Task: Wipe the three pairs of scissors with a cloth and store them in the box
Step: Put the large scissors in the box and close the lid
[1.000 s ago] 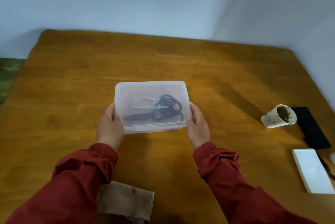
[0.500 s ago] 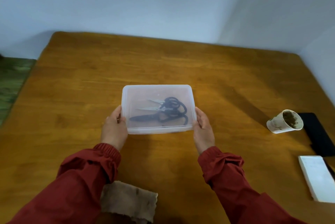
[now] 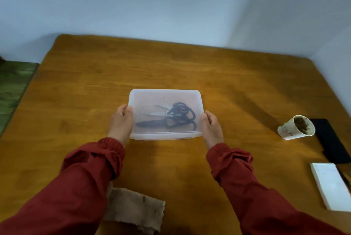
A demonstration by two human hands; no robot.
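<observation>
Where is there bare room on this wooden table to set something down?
Free: the wood beyond the clear lidded plastic box to the far edge of the wooden table; left of the left hand; between the right hand and the tipped paper cup. Crowded: the right edge, with cup, black flat slab and white block; a tan cloth lies near-left.

The left hand (image 3: 121, 122) and right hand (image 3: 211, 127) are gripping opposite ends of the closed box (image 3: 165, 91). Black-handled scissors (image 3: 171, 118) are lying inside, between the grips. A cloth (image 3: 136, 210) is lying behind the left grip.
</observation>
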